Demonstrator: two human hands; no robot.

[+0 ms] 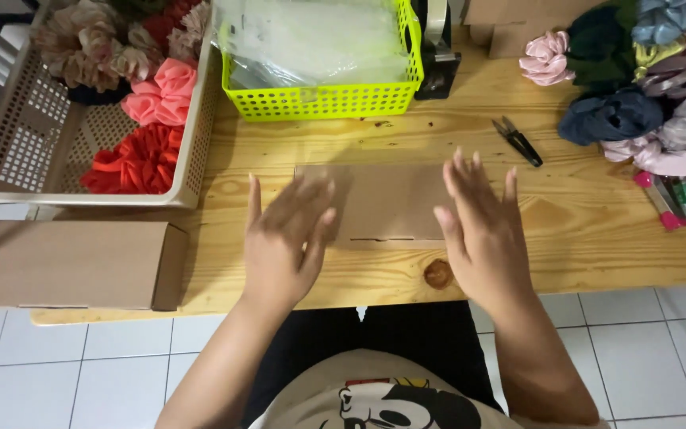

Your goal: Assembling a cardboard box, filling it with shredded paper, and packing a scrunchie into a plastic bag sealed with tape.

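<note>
A flat brown cardboard piece lies on the wooden table in front of me. My left hand hovers over its left end with fingers spread, blurred by motion and holding nothing. Above the cardboard's right end is my right hand, likewise empty with its fingers apart. I cannot tell whether either hand touches the cardboard.
A closed cardboard box sits at the table's left front. Behind it stands a beige basket of scrunchies, then a lime basket with clear plastic bags. Black snips, a scrunchie pile and markers lie right.
</note>
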